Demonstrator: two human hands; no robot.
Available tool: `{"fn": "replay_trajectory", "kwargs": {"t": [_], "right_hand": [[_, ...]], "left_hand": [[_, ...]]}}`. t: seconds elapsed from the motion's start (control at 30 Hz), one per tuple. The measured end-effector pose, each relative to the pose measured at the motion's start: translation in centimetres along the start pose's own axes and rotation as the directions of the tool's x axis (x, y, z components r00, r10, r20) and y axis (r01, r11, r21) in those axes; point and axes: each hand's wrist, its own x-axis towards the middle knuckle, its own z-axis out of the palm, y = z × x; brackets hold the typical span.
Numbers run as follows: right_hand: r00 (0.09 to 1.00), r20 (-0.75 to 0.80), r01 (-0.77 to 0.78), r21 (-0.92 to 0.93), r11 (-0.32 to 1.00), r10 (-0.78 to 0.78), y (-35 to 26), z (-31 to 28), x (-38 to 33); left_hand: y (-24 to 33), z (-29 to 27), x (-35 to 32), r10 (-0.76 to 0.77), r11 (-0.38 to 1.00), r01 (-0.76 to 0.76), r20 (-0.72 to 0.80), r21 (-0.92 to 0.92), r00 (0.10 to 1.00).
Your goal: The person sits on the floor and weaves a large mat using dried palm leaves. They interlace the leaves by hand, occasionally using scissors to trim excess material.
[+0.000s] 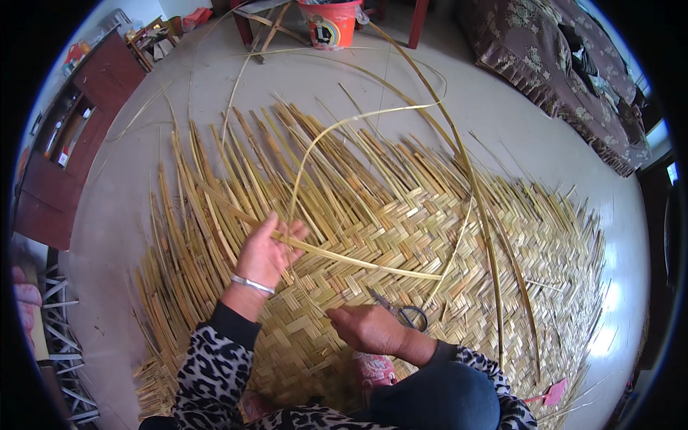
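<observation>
A large herringbone mat (430, 236) of split reed strips lies on the floor under me, its far and left edges fraying into long loose ends. Raised over its left part, my left hand (266, 252) has a long pale reed strip (358, 264) running between thumb and fingers. My right hand (367, 330) is closed low over the mat; whatever its fingers hold is hidden. Just beyond that hand, a pair of scissors (412, 315) with dark handles rests on the weave. Other long strips (469, 165) arch over the mat from its far side.
An orange-red bucket (332, 25) stands at the far side near red furniture legs. A sofa with a patterned cover (534, 54) is at the far right, a dark red cabinet (75, 143) at the left. A pink flat-headed tool (555, 392) lies near right.
</observation>
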Motion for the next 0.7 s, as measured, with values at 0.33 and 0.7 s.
{"fn": "replay_trajectory", "kwargs": {"t": [0.33, 0.7], "right_hand": [[0.996, -0.079, 0.049, 0.014, 0.999, -0.048, -2.9, -5.8, 0.9], [0.926, 0.362, -0.356, 0.736, 0.576, 0.109, -3.4, -2.0, 3.2]], "left_hand": [[3.4, -1.6, -2.1, 0.181, 0.961, -0.127, 0.213, -0.245, 0.96], [0.3, 1.9, -3.4, 0.181, 0.952, -0.164, 0.043, -0.259, 0.982]]}}
